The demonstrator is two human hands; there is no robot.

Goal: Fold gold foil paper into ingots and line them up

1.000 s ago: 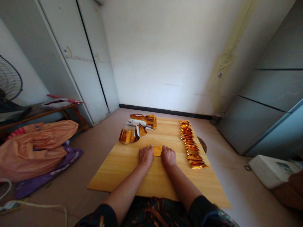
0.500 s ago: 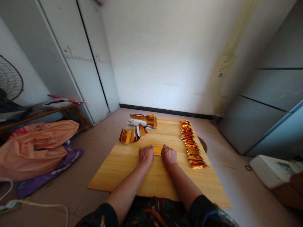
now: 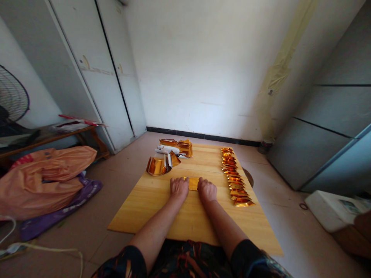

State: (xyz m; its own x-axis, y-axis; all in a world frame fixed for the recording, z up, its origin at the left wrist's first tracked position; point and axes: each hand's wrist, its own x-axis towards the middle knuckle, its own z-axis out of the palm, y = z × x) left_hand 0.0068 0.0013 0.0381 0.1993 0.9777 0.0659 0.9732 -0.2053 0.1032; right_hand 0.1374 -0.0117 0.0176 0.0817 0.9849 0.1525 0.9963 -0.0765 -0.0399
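A small gold foil sheet (image 3: 193, 183) lies flat on the wooden board (image 3: 162, 208) between my hands. My left hand (image 3: 179, 188) rests on the sheet's left edge with its fingers curled down. On the sheet's right edge sits my right hand (image 3: 206, 190), fingers also curled and pressing. A row of several folded gold foil pieces (image 3: 235, 178) runs along the board's right side. At the far left of the board stand a curved stack of gold sheets (image 3: 157, 166) and a pile of gold and white paper (image 3: 175, 148).
An orange plastic bag (image 3: 43, 177) over a purple one lies on the floor at left, near a low wooden bench (image 3: 52, 137) and a fan (image 3: 11, 100). White cabinet doors (image 3: 95, 69) stand at left. A white box (image 3: 333, 210) sits at right.
Both hands stay on the gold sheet with only slight shifts of the fingers. The view has drifted a little.
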